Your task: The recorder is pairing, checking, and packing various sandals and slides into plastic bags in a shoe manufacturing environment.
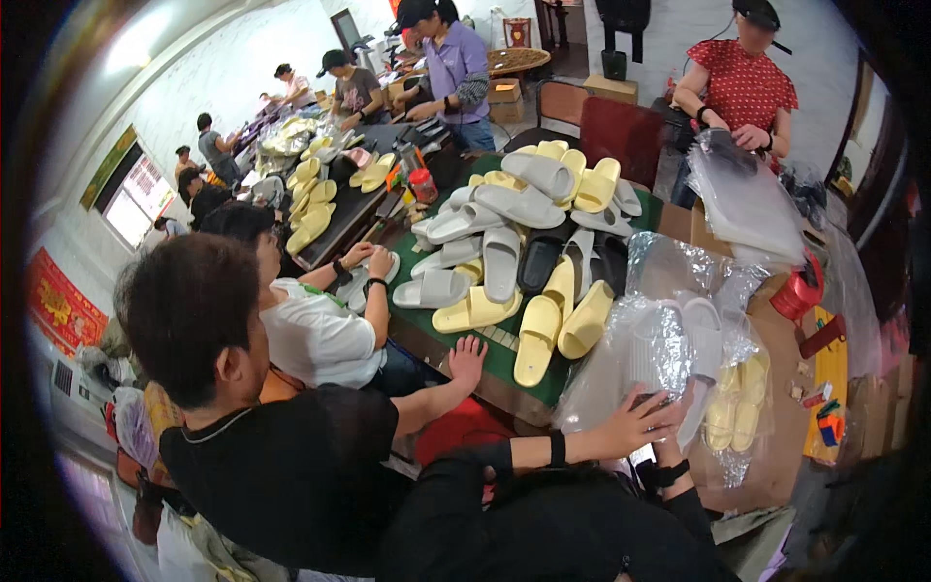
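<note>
My left hand [635, 427] reaches across from the left, fingers stretched and somewhat apart, and overlaps my right hand [669, 448]. A small dark thing [652, 399] shows at the fingers; its kind is unclear. Most of my right hand's fingers are hidden behind the left. Just beyond both hands, grey slippers [700, 335] lie in a clear plastic bag [601, 383]. To the right is a pair of yellow slippers [737, 403] in clear wrapping. Black bands circle both my wrists.
A heap of loose grey, yellow and black slippers [499, 257] covers the green table [412, 247]. A nearby person in black rests a hand [468, 359] at its edge; a person in white handles a grey slipper. Red tape [800, 291] lies right. A person in red holds plastic bags [742, 199].
</note>
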Available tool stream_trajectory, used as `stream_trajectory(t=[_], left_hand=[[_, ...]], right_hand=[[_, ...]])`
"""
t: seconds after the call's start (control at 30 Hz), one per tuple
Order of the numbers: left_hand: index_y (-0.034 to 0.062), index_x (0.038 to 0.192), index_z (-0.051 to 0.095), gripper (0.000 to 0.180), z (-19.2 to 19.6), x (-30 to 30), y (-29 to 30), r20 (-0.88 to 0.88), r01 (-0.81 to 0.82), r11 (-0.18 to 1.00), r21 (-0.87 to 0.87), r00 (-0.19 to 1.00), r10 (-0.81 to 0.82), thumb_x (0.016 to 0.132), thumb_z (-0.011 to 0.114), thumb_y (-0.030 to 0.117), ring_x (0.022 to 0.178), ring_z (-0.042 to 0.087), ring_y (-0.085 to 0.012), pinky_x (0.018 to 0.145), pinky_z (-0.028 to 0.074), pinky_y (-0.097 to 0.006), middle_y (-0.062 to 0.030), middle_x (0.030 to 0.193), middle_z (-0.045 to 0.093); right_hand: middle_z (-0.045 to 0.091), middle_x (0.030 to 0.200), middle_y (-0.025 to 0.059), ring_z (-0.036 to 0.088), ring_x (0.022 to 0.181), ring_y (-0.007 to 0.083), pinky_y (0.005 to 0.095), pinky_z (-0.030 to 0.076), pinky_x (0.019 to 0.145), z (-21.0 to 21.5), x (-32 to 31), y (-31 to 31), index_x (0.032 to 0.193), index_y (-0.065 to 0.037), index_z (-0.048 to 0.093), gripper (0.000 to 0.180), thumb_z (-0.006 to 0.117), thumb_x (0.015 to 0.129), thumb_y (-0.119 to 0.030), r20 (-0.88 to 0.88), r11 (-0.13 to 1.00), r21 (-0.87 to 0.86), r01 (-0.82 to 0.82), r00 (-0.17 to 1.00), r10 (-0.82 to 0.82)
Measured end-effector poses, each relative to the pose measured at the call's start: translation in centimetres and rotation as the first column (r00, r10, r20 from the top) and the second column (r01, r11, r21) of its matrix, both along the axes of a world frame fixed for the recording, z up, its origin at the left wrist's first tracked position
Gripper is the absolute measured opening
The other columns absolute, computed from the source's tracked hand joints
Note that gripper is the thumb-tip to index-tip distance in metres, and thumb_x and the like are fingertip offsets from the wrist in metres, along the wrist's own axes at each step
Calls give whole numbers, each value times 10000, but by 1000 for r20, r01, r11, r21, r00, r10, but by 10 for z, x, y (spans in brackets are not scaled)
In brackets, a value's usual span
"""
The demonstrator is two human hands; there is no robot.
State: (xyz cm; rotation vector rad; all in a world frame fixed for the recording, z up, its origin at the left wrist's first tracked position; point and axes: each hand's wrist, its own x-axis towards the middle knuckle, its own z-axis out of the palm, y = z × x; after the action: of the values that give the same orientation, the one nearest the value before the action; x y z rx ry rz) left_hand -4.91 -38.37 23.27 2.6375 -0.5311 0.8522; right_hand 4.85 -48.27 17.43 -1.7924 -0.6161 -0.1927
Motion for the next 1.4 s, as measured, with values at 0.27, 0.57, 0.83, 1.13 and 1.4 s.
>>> stream_trajectory(t=[0.27, 0.57, 0.83, 1.13, 1.4], left_hand=[[143, 1396, 108, 790, -12, -14, 38, -338, -287, 495, -820, 941, -14, 752, 532, -26, 1309, 137, -371, 1058, 147, -423, -236, 1418, 78], [154, 1371, -161, 881, -58, -20, 63, -461, -392, 314, -865, 867, -187, 752, 403, -116, 1119, 331, -277, 866, 350, -327, -207, 1348, 171], [36, 1227, 322, 648, -78, -30, 77, -340, -508, -162, -846, 749, -568, 633, 469, -179, 657, 556, -169, 490, 447, -287, -113, 811, 547], [0, 1309, 203, 744, -112, -24, 81, -214, -408, -199, -891, 764, -609, 681, 586, -110, 740, 561, -156, 594, 468, -281, -105, 889, 557], [65, 998, 521, 202, -147, -29, 103, -532, -786, -249, -566, 579, -617, 833, 534, 182, 782, 569, -190, 663, 461, -313, -64, 919, 584]], right_hand=[[240, 1346, 277, 235, 1250, 393, 392, 182, 1041, 13, 13, 28, 1256, 99, 291, 555, 514, 813, -151, -3, 946, -325, -9, 1000, 9], [359, 1237, 327, 340, 1155, 446, 451, 287, 975, -41, 35, 57, 1157, 87, 418, 510, 535, 805, -263, 211, 850, -457, 261, 960, -182], [339, 1229, 336, 374, 1127, 440, 460, 336, 929, 20, 18, 101, 959, 83, 532, 463, 607, 736, -316, -44, 636, -764, 106, 975, -216], [407, 1203, 270, 349, 1150, 415, 460, 277, 977, -19, 27, 93, 1183, 6, 430, 586, 611, 729, -317, 114, 764, -641, 65, 993, 11], [410, 1240, 228, 376, 1139, 396, 458, 313, 945, -59, -6, 34, 1286, -138, 365, 698, 635, 688, -380, 159, 460, -884, 85, 980, 123]])
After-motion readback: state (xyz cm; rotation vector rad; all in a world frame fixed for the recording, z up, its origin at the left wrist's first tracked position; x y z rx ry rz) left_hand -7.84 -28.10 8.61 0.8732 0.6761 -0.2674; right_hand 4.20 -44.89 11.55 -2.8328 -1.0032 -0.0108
